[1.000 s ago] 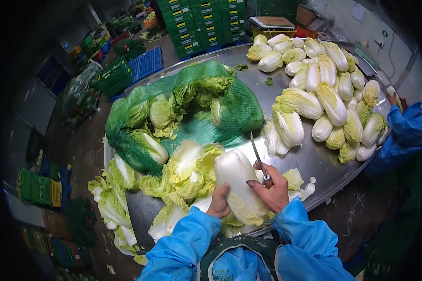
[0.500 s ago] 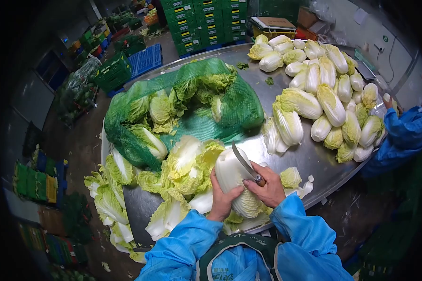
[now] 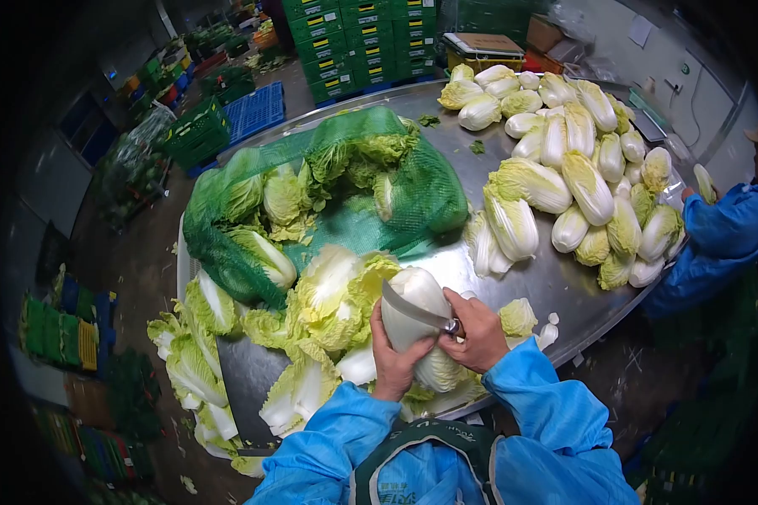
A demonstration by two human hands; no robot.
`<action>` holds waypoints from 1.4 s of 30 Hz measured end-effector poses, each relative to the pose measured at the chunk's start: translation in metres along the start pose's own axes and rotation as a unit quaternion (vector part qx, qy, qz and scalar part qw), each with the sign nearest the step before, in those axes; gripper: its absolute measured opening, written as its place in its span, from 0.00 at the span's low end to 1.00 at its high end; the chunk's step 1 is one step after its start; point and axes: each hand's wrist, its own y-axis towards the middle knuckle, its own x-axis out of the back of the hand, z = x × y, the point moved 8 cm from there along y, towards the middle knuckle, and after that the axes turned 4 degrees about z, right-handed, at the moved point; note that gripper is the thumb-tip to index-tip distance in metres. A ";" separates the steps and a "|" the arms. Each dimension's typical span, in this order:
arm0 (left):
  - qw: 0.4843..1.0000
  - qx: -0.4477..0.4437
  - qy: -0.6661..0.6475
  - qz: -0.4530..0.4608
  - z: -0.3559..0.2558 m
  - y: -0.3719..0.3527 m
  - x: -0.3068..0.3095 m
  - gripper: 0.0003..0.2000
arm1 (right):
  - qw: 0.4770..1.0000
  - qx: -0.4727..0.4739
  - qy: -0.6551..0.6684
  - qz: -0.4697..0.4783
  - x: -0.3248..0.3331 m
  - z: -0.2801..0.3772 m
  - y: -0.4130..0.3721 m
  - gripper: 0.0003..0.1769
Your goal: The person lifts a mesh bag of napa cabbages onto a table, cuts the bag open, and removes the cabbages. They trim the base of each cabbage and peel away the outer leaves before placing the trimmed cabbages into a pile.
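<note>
A napa cabbage (image 3: pixel 423 295) with a pale white base is in my left hand (image 3: pixel 392 358), whose fingers wrap its left side. My right hand (image 3: pixel 477 333) is closed on the handle of a knife (image 3: pixel 417 311). The curved blade lies across the front of the cabbage, pointing up and left. Loose cabbage leaves (image 3: pixel 324 286) are spread on the table just left of my hands. Beyond them lies a green mesh bag (image 3: pixel 434 198), its mouth spread, with several cabbages inside.
Pale cabbages (image 3: pixel 585 185) are piled on the right of the metal table (image 3: pixel 446 151). A co-worker in a blue sleeve (image 3: pixel 724 231) holds a cabbage at the right edge. Leaves (image 3: pixel 198 362) hang over the left edge. Green crates (image 3: pixel 362 46) stand stacked behind.
The knife blade has swung down and left, from near the cabbage's upper right side to across its front. The cabbage has turned slightly. At the right, the co-worker's cabbage has come into fuller view.
</note>
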 end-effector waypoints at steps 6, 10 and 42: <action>0.948 0.147 -0.275 0.059 0.030 -0.004 0.034 0.36 | 0.943 -0.224 0.243 0.032 0.033 -0.076 -0.006 0.23; 0.871 0.193 -0.435 0.118 0.020 -0.008 0.035 0.34 | 0.971 -0.214 0.095 0.054 0.044 -0.084 0.004 0.29; 0.768 0.378 -0.443 0.266 0.047 0.002 -0.045 0.41 | 0.790 -0.505 0.335 -0.098 0.015 -0.183 -0.122 0.14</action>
